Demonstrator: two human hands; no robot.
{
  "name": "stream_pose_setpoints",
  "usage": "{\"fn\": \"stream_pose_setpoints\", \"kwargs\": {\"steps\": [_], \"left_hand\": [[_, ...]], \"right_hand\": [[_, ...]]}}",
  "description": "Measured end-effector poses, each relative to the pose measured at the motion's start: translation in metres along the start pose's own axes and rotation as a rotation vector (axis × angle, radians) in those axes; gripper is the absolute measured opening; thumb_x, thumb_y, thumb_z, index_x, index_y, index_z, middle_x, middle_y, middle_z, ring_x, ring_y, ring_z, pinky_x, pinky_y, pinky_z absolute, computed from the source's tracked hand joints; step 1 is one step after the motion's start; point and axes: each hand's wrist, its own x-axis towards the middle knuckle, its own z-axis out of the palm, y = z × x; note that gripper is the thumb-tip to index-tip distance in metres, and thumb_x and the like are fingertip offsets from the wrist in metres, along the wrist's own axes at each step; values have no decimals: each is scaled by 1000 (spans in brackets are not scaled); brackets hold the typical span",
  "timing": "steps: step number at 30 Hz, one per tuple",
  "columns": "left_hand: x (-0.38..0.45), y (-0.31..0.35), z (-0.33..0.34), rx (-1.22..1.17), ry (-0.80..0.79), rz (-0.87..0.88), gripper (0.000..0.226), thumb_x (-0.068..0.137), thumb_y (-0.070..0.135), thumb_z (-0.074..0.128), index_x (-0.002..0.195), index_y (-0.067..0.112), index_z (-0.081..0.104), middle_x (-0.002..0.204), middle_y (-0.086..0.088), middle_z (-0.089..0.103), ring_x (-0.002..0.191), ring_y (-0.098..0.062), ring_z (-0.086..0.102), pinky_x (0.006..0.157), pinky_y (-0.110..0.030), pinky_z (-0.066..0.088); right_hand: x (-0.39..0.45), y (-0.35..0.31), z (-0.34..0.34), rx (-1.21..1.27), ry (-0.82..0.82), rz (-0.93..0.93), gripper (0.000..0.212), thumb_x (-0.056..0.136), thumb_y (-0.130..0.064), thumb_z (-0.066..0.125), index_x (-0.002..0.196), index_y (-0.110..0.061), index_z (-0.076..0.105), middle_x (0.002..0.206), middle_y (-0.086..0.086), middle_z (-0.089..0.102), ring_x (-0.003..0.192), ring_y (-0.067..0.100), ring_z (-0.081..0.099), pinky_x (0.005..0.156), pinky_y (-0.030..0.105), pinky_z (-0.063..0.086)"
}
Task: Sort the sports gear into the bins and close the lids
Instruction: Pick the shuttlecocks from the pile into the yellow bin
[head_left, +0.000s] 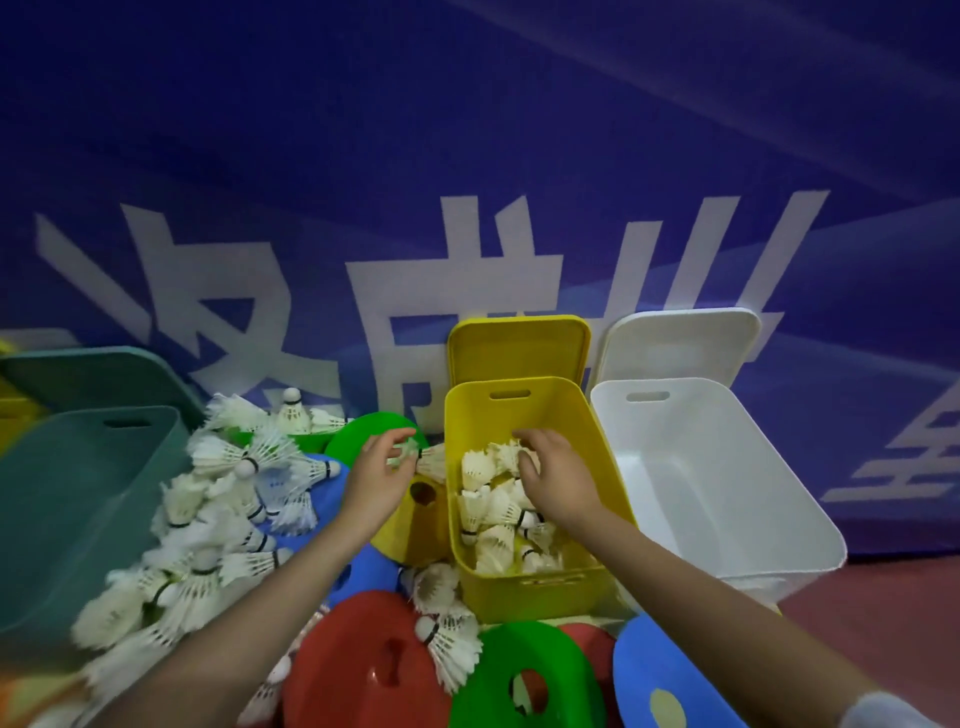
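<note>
Teal bin at left, white bin at right, both lids up. Yellow bin between, part-filled with shuttlecocks. Loose shuttlecock pile left, blurred, over coloured disc cones. Right hand inside yellow bin, fingers curled over shuttlecocks; grasp unclear. Left hand pinches one shuttlecock at bin's left rim.

Yellow bin: matt, smooth plastic. White bin, right of it, and teal bin, far left: same finish. Shuttlecocks inside are showing feathered skirts. Red disc in front is gleaming, glossy plastic.
</note>
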Motion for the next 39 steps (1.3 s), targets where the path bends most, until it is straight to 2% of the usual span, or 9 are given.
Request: {"fn": "stream_pose_setpoints", "kwargs": {"steps": [5, 8, 12, 19, 26, 28, 30, 33, 39], "left_hand": [[-30, -36, -50, 89, 19, -64, 31, 95, 16, 53, 126, 20, 56, 126, 1, 51, 111, -11, 51, 92, -29, 44], [-47, -59, -82, 172, 18, -62, 30, 93, 13, 56, 122, 20, 58, 123, -2, 54, 112, -18, 53, 91, -34, 46], [-70, -91, -118, 325, -60, -68, 30, 91, 18, 59, 121, 20, 59, 120, -3, 53, 109, -19, 54, 83, -25, 40], [-82, -147, -146, 572, -295, -140, 61, 87, 46, 61, 141, 25, 42, 140, 0, 44, 129, -19, 39, 105, -33, 35], [-52, -166, -149, 894, -400, 22, 51, 92, 49, 46, 138, 27, 44, 136, 4, 50, 127, -19, 39, 105, -33, 28], [-47, -172, -154, 914, -446, 55, 56, 90, 57, 38, 137, 26, 46, 134, 4, 51, 126, -19, 39, 106, -32, 26], [-48, -179, -160, 902, -475, 119, 75, 80, 68, 18, 137, 27, 46, 133, 5, 51, 126, -17, 39, 107, -32, 23], [-51, -187, -166, 846, -469, 193, 86, 72, 65, 3, 136, 28, 46, 131, 5, 52, 125, -17, 40, 108, -31, 22], [-44, -186, -168, 824, -468, 192, 85, 75, 54, -3, 131, 22, 53, 120, -2, 58, 115, -22, 48, 100, -34, 35]], "right_hand": [[-7, -71, 36, 210, -55, -113, 29, 97, -17, 47, 121, -14, 61, 120, 5, 61, 111, 19, 54, 90, 31, 44], [-17, -97, 64, 281, -137, -161, 27, 95, -14, 48, 119, -12, 63, 117, 7, 61, 107, 20, 56, 89, 30, 44], [-41, -108, 113, 277, -301, -118, 29, 98, -18, 44, 122, -13, 59, 117, 5, 59, 102, 20, 58, 81, 28, 44], [-64, -115, 182, 169, -398, 52, 37, 93, -30, 45, 124, -15, 58, 121, 5, 59, 111, 21, 57, 89, 29, 42], [-64, -163, 217, 18, -441, -20, 59, 87, -55, 52, 133, -19, 51, 126, 2, 56, 119, 19, 49, 94, 33, 41], [-62, -172, 223, -141, -513, -14, 66, 85, -59, 53, 138, -21, 43, 130, 3, 51, 121, 24, 47, 97, 37, 38], [-62, -175, 224, -255, -582, -5, 69, 84, -57, 54, 142, -23, 35, 131, 6, 50, 121, 28, 47, 98, 39, 37], [-64, -176, 223, -296, -622, -12, 68, 86, -50, 54, 144, -25, 30, 129, 8, 50, 118, 31, 46, 94, 39, 40], [-61, -179, 221, -376, -575, -85, 51, 89, -45, 49, 130, -15, 45, 124, 9, 46, 117, 29, 41, 82, 37, 42]]}}
